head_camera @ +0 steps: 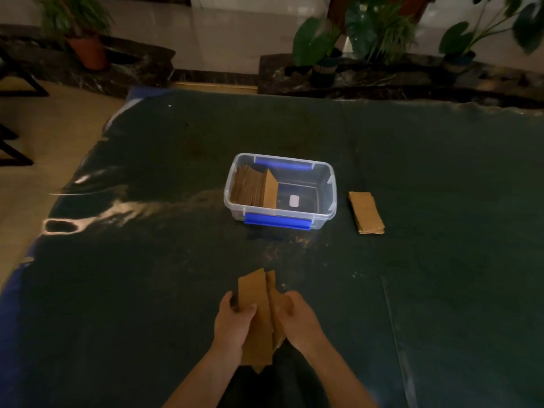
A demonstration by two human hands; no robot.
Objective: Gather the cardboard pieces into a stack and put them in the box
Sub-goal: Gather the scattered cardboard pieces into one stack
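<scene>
A loose stack of brown cardboard pieces (pixel 258 316) is held between both hands near the table's front edge. My left hand (pixel 234 320) grips its left side and my right hand (pixel 295 319) presses its right side. A clear plastic box (pixel 323 207) with blue latches stands at the table's middle. Inside it, on the left, several cardboard pieces (pixel 250 187) stand on edge. The right half of the box shows its bare bottom. A second flat stack of cardboard (pixel 366 212) lies on the table just right of the box.
The table wears a dark green cover (pixel 147 260) under a shiny plastic sheet. Potted plants (pixel 85 30) line a dark ledge behind the table. Black chair legs (pixel 11 148) stand at the far left on the tan floor.
</scene>
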